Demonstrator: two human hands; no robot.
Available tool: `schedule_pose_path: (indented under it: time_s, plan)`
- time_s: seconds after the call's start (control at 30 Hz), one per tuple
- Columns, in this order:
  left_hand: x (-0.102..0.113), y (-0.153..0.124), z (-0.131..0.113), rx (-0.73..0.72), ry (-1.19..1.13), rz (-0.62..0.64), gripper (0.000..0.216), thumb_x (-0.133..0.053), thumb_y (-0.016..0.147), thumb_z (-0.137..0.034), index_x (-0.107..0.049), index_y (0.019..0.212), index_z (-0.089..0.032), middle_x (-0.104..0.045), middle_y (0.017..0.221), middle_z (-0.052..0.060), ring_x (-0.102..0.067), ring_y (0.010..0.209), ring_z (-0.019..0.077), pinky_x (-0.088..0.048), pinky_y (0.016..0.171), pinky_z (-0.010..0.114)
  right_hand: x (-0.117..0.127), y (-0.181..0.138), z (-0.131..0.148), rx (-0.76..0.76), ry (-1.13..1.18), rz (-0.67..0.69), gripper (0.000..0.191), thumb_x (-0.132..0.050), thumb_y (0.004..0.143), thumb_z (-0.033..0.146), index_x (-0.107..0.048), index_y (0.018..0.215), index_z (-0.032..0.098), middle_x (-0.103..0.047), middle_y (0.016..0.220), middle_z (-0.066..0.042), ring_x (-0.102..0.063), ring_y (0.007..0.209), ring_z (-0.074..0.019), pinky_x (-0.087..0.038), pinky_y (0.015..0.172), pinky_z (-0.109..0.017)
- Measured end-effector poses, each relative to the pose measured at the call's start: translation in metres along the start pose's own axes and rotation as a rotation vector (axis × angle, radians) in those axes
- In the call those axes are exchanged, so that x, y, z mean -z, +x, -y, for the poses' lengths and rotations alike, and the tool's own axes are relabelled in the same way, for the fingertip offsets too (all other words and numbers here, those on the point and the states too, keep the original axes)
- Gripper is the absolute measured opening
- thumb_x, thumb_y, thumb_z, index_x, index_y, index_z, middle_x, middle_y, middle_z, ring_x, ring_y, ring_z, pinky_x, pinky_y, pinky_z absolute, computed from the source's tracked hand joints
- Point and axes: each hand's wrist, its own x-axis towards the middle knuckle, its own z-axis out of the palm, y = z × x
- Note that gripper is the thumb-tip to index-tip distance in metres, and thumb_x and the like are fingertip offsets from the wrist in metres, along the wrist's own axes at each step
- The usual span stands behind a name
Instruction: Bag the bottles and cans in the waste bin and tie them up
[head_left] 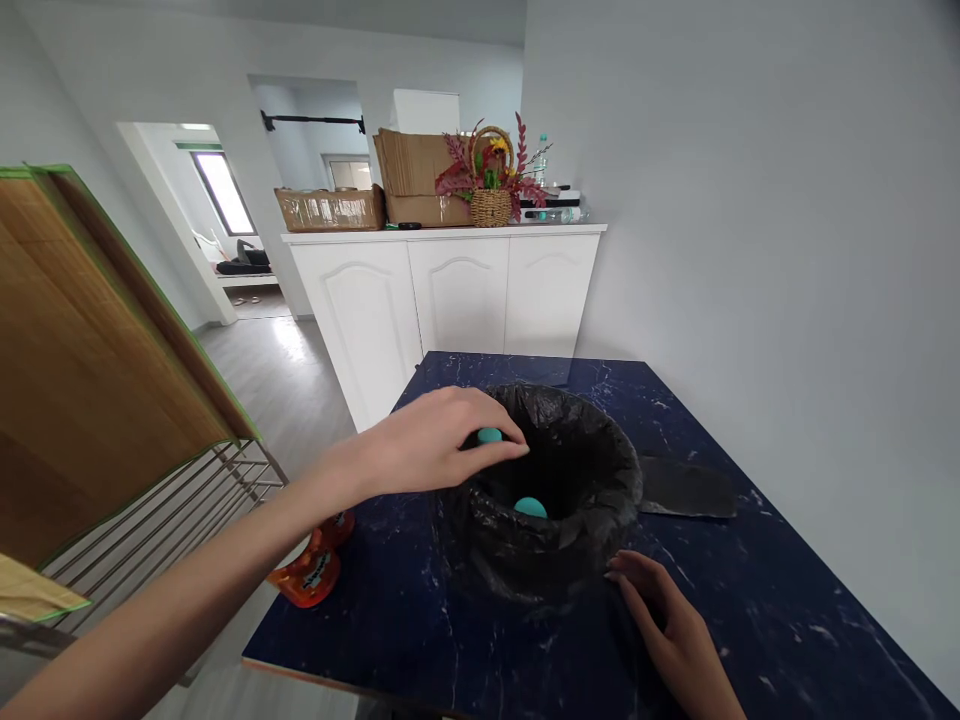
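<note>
Head view: black-lined bin [517, 560] stands upright, mouth up, axis vertical

a round bin [517, 565], lined with crinkled black plastic [611, 450], stands upright on the tabletop [390, 610].

Home, as I read it from here. Upper left, through a doorway [163, 205]: what looks like a white bed [251, 281], small slippers [256, 300] on the floor, bright window [223, 195]. Upper centre: white panelled cabinet [457, 300] topped with a flower basket [491, 208].
</note>
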Motion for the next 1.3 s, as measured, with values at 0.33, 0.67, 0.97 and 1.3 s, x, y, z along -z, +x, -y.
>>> schedule_pose_path:
  time_s: [0.33,0.67,0.97,1.3]
  plan:
    - [0.018,-0.128,0.066,0.56,0.244,-0.218,0.055,-0.044,0.104,-0.068,-0.073,0.127,-0.027,-0.076,0.133,0.007,-0.071,0.121,0.0308,-0.054,0.107,0.043,0.002,0.002,-0.013,-0.045,0.0,0.01,0.067,-0.059,0.089,0.081,-0.066,0.131,0.03,-0.076,0.132,-0.009,-0.072,0.125,-0.0348,-0.067,0.097,-0.043]
    - [-0.02,-0.182,0.116,0.89,0.106,0.15,0.092,-0.058,0.083,-0.082,-0.058,0.149,-0.018,-0.073,0.136,0.018,-0.07,0.123,0.0393,-0.053,0.1,0.043,0.001,0.001,-0.016,0.009,-0.03,-0.013,0.063,-0.061,0.09,0.077,-0.066,0.131,0.029,-0.077,0.13,-0.009,-0.073,0.123,-0.0349,-0.066,0.097,-0.044]
    - [-0.03,-0.167,0.136,0.909,0.102,0.051,0.082,-0.075,0.073,-0.057,-0.06,0.144,-0.019,-0.072,0.138,0.019,-0.068,0.125,0.0413,-0.055,0.103,0.049,0.0,0.002,-0.014,0.016,-0.011,-0.036,0.06,-0.061,0.09,0.076,-0.069,0.128,0.03,-0.077,0.128,-0.009,-0.075,0.118,-0.0349,-0.067,0.094,-0.044]
    - [0.056,-0.05,0.013,0.257,-0.315,-0.477,0.081,-0.083,0.085,-0.052,-0.047,0.155,-0.032,-0.059,0.153,0.012,-0.072,0.115,0.0293,-0.063,0.097,0.048,-0.001,0.003,-0.013,0.008,-0.002,-0.012,0.06,-0.06,0.092,0.076,-0.067,0.131,0.03,-0.076,0.131,-0.009,-0.074,0.121,-0.0338,-0.067,0.094,-0.044]
